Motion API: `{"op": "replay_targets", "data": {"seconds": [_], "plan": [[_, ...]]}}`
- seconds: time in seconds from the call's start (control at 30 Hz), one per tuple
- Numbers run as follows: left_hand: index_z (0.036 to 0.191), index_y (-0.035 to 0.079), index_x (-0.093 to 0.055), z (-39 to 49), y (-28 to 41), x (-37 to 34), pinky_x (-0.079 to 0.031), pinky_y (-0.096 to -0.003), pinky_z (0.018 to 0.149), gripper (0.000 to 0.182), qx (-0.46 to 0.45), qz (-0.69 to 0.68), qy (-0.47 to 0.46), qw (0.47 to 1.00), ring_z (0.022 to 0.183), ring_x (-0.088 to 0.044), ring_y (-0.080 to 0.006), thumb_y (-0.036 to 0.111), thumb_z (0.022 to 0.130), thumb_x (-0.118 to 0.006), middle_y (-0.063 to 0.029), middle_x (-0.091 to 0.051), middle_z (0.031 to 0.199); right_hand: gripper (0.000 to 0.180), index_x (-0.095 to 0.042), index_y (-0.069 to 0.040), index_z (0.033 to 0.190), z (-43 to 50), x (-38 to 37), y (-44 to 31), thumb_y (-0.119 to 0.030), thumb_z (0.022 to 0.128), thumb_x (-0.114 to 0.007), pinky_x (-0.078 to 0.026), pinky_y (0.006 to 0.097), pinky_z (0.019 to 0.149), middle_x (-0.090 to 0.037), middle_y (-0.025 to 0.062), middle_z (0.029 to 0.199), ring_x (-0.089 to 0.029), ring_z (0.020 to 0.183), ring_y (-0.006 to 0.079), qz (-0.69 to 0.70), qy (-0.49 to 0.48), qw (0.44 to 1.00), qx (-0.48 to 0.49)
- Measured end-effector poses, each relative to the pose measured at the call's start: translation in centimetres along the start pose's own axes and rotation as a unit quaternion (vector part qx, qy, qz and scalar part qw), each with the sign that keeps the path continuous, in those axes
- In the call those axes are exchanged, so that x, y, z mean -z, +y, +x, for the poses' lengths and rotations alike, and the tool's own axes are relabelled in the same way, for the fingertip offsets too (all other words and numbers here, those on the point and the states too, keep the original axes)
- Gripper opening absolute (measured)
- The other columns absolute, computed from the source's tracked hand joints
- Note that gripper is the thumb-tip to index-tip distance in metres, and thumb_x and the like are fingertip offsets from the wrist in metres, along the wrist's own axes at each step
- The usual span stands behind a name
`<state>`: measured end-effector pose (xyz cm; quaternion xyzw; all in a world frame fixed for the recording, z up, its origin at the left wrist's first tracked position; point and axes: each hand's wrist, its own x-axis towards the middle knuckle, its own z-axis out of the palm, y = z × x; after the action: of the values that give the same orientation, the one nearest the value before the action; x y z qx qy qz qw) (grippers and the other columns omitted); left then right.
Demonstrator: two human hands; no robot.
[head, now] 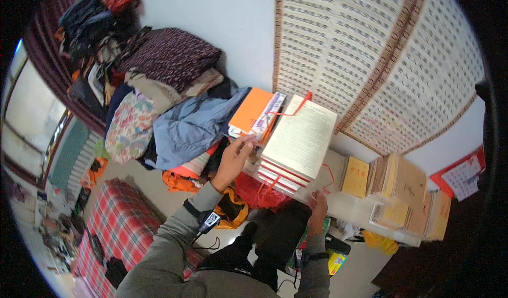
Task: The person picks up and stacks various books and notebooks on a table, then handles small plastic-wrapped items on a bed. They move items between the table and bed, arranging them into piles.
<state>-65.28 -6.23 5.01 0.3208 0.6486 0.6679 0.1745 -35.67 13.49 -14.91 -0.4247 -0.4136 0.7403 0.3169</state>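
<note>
A stack of books (281, 175) with red covers lies before me. On top, an open book (299, 135) shows printed pages, with a red ribbon (303, 101) at its far edge. My left hand (236, 159) is left of the stack, thumb and forefinger close together beside an orange-covered book (251, 109). Whether those fingers pinch anything is unclear. My right hand (318, 210) is at the table's near edge, below the stack's right corner. Its fingers are bent near the clear table covering, and their grip is too blurred to make out.
Yellow and brown booklets (408, 183) stand in piles on the table (335, 183) to the right. Clothes (190, 127) are heaped at the left. A red plaid cover (123, 218) lies lower left, a red plastic bag (262, 192) under the table edge. Written sheets (337, 40) hang on the wall.
</note>
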Motion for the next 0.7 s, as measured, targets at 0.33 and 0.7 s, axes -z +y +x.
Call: {"op": "replay_targets", "data": {"seconds": [0.33,0.7], "plan": [[0.134,0.001,-0.060,-17.5,-7.0,6.3,-0.057,-0.0291,0.082,0.032,0.254,-0.100,0.088,0.958,0.095,-0.068,-0.0128,0.021,0.108,-0.056,-0.0040,-0.070,0.113,0.035,-0.063,0.000,0.127,-9.7,-3.5,-1.6,-0.028,0.106,-0.062,-0.059,0.0294,0.075,-0.072,0.0097,0.102,-0.068,0.080,0.0148,-0.153,-0.231,0.961,-0.005],[0.142,0.003,-0.056,-12.6,-8.5,6.5,-0.056,-0.0315,0.087,0.036,0.279,-0.207,0.001,0.938,0.103,-0.069,-0.0162,0.017,0.109,-0.051,-0.0095,-0.070,0.123,0.032,-0.065,0.000,0.125,-16.2,-22.4,-8.7,-0.017,0.098,-0.069,-0.056,0.0424,0.088,-0.070,0.0210,0.114,-0.070,0.102,0.0355,-0.487,-0.343,0.763,0.251]]}}
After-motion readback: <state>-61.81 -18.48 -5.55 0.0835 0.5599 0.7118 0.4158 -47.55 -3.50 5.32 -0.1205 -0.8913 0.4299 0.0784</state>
